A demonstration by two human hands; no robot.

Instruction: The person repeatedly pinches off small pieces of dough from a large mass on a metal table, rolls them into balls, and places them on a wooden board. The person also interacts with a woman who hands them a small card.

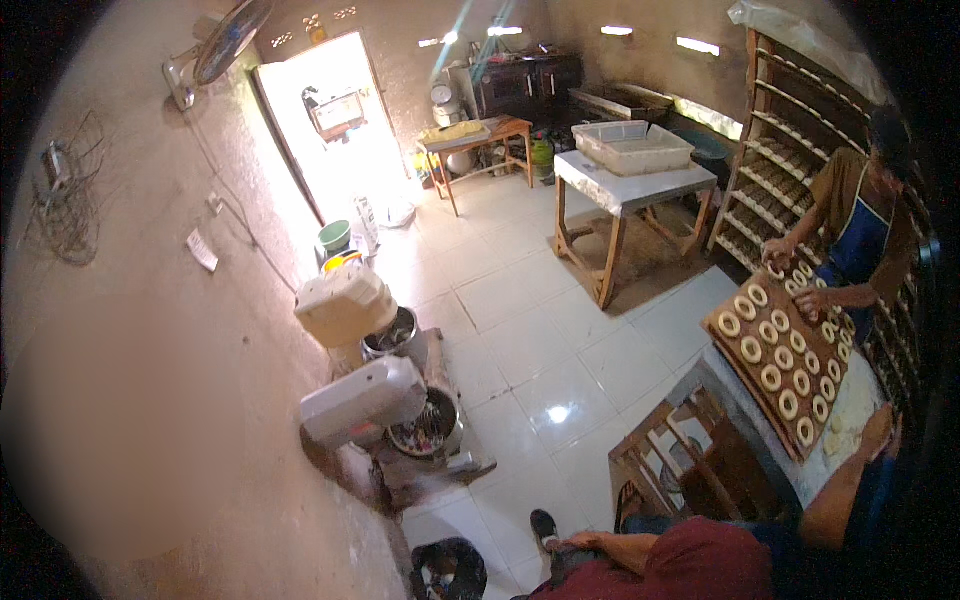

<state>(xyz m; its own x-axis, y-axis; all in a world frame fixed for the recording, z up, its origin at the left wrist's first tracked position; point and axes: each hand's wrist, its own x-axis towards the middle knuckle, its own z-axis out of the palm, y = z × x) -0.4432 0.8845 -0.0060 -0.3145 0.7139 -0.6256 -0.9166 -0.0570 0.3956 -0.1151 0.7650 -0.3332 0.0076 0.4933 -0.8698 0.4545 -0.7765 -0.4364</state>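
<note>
My left hand hangs at the end of a maroon sleeve, near a dark shoe. Its fingers are too small and blurred to tell whether they are apart or closed. At the lower right, my right hand is by the floured table, its fingers indistinct. Small pale dough pieces lie beside it. On that table rests a wooden board bearing rows of dough rings. Across it, a co-worker in a blue apron has both hands over the rings.
A tall rack of loaded trays stands behind the co-worker. Two stand mixers with metal bowls line the left wall. A white-topped table carries a plastic crate. A wooden stool-like frame stands below the board. An open doorway is at the back.
</note>
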